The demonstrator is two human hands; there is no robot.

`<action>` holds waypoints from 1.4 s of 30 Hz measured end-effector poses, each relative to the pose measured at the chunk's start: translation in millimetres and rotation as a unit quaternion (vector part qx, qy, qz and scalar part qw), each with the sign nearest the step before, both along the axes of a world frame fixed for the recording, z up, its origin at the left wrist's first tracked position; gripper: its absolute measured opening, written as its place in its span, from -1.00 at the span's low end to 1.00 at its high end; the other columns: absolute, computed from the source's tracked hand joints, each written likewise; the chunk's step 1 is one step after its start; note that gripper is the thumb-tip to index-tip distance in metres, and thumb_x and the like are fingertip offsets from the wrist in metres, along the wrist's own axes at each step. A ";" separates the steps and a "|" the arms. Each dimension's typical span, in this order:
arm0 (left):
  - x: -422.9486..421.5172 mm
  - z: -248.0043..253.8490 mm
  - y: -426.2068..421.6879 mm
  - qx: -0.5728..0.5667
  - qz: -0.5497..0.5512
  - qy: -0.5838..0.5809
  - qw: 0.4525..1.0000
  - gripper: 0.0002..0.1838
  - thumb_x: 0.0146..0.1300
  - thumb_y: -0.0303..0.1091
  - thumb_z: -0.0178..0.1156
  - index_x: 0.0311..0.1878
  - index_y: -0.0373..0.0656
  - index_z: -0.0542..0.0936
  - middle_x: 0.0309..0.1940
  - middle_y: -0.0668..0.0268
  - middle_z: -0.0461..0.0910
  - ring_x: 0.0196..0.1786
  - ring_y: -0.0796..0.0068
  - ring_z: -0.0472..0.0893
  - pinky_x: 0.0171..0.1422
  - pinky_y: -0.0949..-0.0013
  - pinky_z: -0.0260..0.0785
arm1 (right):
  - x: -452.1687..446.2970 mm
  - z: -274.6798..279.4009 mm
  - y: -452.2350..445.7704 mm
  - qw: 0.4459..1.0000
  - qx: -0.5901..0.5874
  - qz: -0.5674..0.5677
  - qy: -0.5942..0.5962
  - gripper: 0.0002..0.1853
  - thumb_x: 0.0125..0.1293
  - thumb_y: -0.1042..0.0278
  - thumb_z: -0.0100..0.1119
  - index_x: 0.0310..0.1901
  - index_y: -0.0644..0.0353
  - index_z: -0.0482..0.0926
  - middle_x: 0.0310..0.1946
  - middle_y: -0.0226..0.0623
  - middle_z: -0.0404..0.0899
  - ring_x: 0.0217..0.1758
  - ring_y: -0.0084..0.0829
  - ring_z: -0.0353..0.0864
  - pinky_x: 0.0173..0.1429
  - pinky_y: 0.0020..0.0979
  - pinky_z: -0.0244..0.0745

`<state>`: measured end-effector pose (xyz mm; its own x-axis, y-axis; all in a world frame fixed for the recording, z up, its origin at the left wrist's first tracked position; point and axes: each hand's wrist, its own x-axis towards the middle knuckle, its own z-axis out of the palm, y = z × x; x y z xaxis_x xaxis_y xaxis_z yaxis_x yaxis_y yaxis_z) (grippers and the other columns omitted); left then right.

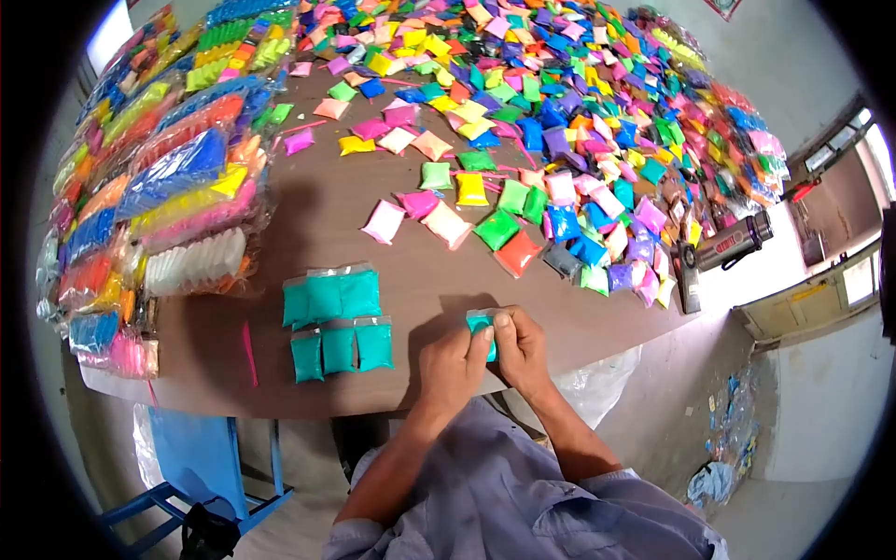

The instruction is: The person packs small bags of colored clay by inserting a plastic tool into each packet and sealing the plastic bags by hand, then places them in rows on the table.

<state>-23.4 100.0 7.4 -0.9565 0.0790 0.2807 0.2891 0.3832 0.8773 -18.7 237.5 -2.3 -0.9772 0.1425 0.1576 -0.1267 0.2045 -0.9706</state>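
Note:
Between my two hands is a small teal packet (481, 322) in clear plastic, held over the table's front edge. My left hand (453, 366) pinches its left side, thumb up, and my right hand (521, 350) grips its right side. Much of the packet is hidden behind my fingers. Left of my hands, several similar teal packets lie flat on the table in two rows, a back row (333, 294) and a front row (338, 349). A thin pink plastic stick (249, 355) lies further left.
Many coloured packets (560, 121) are heaped across the back and right of the brown table (317, 201). Stacked bagged bundles (177, 177) fill the left side. A metal flask (737, 241) stands at the right edge. Below left is a blue chair (196, 453).

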 end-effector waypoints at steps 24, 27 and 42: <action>4.5 -13.2 -3.0 0.040 -0.010 0.012 0.999 -0.61 0.49 -0.13 0.20 -0.38 -0.25 0.52 -0.50 -0.01 0.56 -0.41 -0.17 0.60 -0.36 -0.09 0.39 | -7.1 13.1 -0.3 0.998 0.044 0.024 -0.046 -0.68 0.63 0.13 0.11 -0.10 0.25 0.64 -0.33 -0.54 0.57 -0.24 -0.69 0.44 -0.16 -0.52 0.41; 3.4 -3.7 -7.7 0.041 -0.039 -0.013 0.998 -0.61 0.50 -0.11 0.19 -0.35 -0.25 0.54 -0.49 -0.01 0.57 -0.39 -0.17 0.61 -0.34 -0.07 0.40 | -5.0 5.1 0.0 0.999 -0.030 0.008 -0.038 -0.71 0.62 0.16 0.14 -0.10 0.24 0.65 -0.31 -0.55 0.59 -0.23 -0.70 0.46 -0.14 -0.54 0.41; 5.5 -10.5 -8.1 0.102 0.017 0.019 0.994 -0.62 0.48 -0.17 0.24 -0.40 -0.22 0.46 -0.51 0.04 0.51 -0.43 -0.11 0.58 -0.37 -0.03 0.39 | -0.6 9.3 -6.8 0.997 -0.030 0.023 -0.068 -0.71 0.65 0.20 0.06 -0.13 0.26 0.63 -0.28 -0.52 0.60 -0.20 -0.71 0.47 -0.10 -0.55 0.43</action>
